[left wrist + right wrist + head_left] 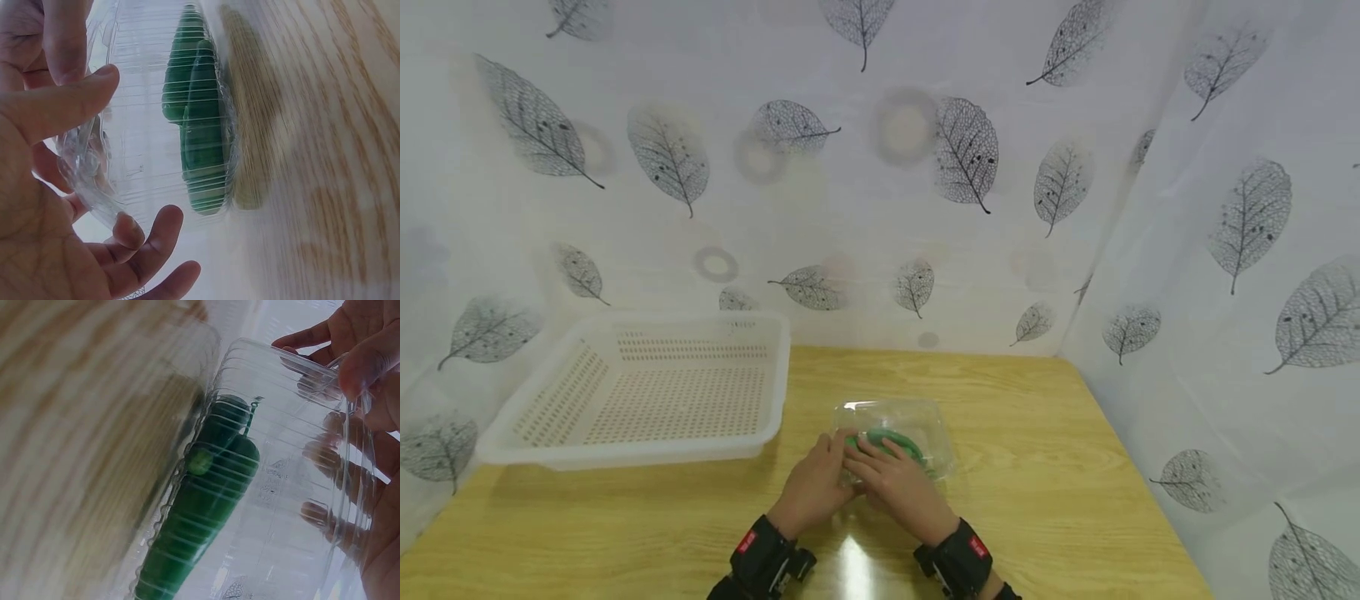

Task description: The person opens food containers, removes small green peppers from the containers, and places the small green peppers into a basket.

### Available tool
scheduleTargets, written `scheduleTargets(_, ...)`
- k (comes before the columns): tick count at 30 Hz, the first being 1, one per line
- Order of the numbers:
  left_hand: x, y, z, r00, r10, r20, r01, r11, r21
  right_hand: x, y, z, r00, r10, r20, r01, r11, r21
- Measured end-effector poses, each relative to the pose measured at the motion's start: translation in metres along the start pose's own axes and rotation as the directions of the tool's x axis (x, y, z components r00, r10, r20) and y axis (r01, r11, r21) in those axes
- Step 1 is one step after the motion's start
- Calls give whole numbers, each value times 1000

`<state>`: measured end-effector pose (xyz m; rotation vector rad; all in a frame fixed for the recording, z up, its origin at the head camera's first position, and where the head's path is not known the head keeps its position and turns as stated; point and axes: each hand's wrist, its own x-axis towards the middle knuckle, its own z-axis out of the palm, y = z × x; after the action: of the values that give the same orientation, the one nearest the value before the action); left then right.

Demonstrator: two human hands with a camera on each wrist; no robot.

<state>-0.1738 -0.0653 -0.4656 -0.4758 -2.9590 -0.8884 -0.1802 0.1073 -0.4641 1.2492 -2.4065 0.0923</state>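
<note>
Some long green pieces [203,519] can be seen through the ribbed wall of a clear plastic container [284,394], which is set on a wood-grain counter [56,462], kinda blurred. The rim's held by the right grip [384,540], fingers partly seen through plastic.

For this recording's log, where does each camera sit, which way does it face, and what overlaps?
Head: worn on the head, facing forward and down at the table, basket and clear box; left hand and right hand show.
Left wrist: looks past the left hand at the box's side, picture turned so the table lies right.
Right wrist: looks past the right hand at the box, table lying left.
Shared: both wrist views show the green items through the box's ribbed plastic.
</note>
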Motion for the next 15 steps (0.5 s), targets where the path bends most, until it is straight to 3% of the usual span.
scheduleTargets(15,-1,2,-2,1000,8,-21,-7,1000,28,0,0,-1,1000,13,3,-13,1000,26)
